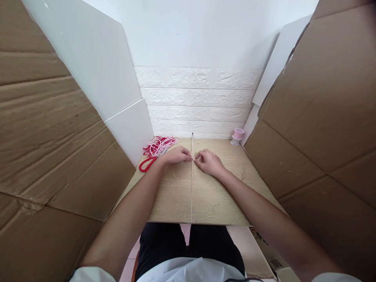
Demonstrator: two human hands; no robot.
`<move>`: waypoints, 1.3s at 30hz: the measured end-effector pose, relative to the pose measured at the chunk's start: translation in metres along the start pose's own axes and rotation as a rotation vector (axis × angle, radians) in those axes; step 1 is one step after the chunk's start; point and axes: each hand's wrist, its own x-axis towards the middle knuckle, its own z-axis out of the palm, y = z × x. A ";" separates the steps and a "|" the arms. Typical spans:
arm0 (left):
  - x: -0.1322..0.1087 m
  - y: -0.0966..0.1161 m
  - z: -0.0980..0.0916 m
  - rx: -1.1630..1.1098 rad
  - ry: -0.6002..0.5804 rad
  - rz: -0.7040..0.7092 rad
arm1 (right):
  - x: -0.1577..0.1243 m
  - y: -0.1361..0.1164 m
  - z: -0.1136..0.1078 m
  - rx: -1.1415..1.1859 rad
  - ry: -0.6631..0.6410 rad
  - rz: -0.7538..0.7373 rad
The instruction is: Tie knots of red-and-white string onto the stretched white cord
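A thin pale cord (192, 192) runs straight down the middle of the wooden table, from a small nail (192, 134) at the back to the front edge. Its far stretch looks thicker and knotted. My left hand (180, 154) pinches at the cord from the left, fingers closed. From the right, my right hand (209, 161) meets the same spot with thumb and forefinger pinched at the cord. The fine strands between the fingertips are too small to make out clearly. Loose thin thread ends (175, 175) lie below my left hand.
Scissors with red handles (147, 164) lie beside my left wrist, against a tangled heap of red and pale pink cords (158, 146). A pink spool (238, 133) rests on a whitish one at the back right. Cardboard panels (58, 137) flank the table (173, 207); a white brick-pattern wall (202, 98) closes the back.
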 end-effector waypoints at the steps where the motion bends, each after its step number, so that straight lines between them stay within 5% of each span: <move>1: 0.001 0.000 0.001 -0.003 0.004 0.003 | 0.000 0.000 0.001 0.004 -0.001 -0.009; 39: -0.003 0.001 -0.001 0.028 0.044 -0.011 | -0.001 -0.009 -0.001 -0.187 -0.083 0.080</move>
